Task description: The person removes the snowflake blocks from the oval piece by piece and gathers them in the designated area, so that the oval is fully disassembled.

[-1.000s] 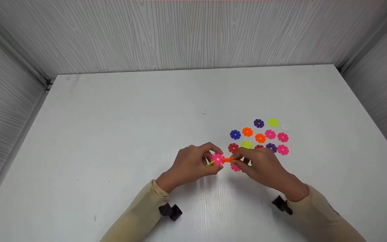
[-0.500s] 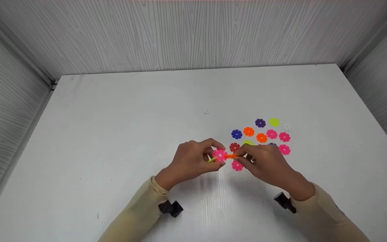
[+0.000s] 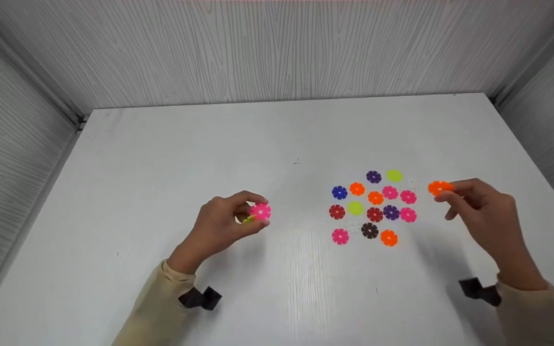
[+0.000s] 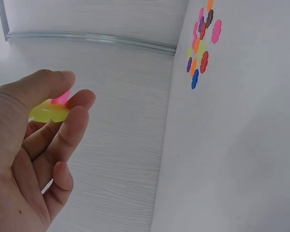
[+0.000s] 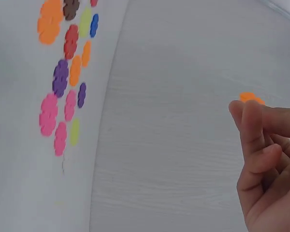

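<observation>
Between thumb and fingertips my left hand (image 3: 224, 218) holds a pink notched disc (image 3: 260, 211) joined to a yellow-green disc (image 4: 49, 112), above the table left of the loose discs. The left wrist view shows the yellow-green one lying flat and the pink one standing against it, partly behind the thumb. My right hand (image 3: 488, 216) pinches an orange notched disc (image 3: 439, 188) by its edge, raised to the right of the loose discs. In the right wrist view my fingers hide most of that orange disc (image 5: 252, 98).
Several loose discs lie in rough rows on the white table (image 3: 171, 158): a blue one (image 3: 339, 192), a brown one (image 3: 370, 230), a near orange one (image 3: 389, 238), plus red, purple, pink, yellow-green and faint white ones. Wood-grain panels (image 3: 277, 53) stand around the back and sides.
Both hands were together with the orange disc at the pink one's edge. Now they are apart: the left has moved left with the pink and yellow-green discs, the right has moved right with the orange disc.
</observation>
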Demonstrator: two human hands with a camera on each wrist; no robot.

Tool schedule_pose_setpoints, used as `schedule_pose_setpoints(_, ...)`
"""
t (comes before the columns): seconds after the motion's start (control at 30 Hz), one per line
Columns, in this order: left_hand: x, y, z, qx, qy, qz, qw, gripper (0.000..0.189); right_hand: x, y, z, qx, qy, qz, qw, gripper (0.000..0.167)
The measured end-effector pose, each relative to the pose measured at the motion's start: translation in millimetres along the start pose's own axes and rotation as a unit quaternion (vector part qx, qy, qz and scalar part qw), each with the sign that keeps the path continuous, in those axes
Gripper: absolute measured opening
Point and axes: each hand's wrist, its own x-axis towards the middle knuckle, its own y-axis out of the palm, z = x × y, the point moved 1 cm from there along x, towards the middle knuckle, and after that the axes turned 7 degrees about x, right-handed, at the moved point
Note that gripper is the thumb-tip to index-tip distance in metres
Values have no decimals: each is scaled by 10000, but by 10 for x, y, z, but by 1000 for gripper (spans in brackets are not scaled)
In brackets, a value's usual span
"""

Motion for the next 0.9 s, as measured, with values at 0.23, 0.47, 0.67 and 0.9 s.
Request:
schedule_pose_setpoints(0.23,43,135,-6,-427,22,730,9964,37,17,-52,-170,-211,627,918,9936,29)
schedule_pose_setpoints(0.47,70,271,-22,-559,-4,1406,9885,38,34,-20,-372,-241,1387,1725,9749,30)
schedule_pose_setpoints(0.67,81,326,9,-895,-72,1795,9796,40,27,18,-419,-476,1698,2220,9590,33)
schedule_pose_setpoints(0.9,81,373,30,-1027,69,1960,9752,39,13,54,-446,-573,1918,2564,9456,36)
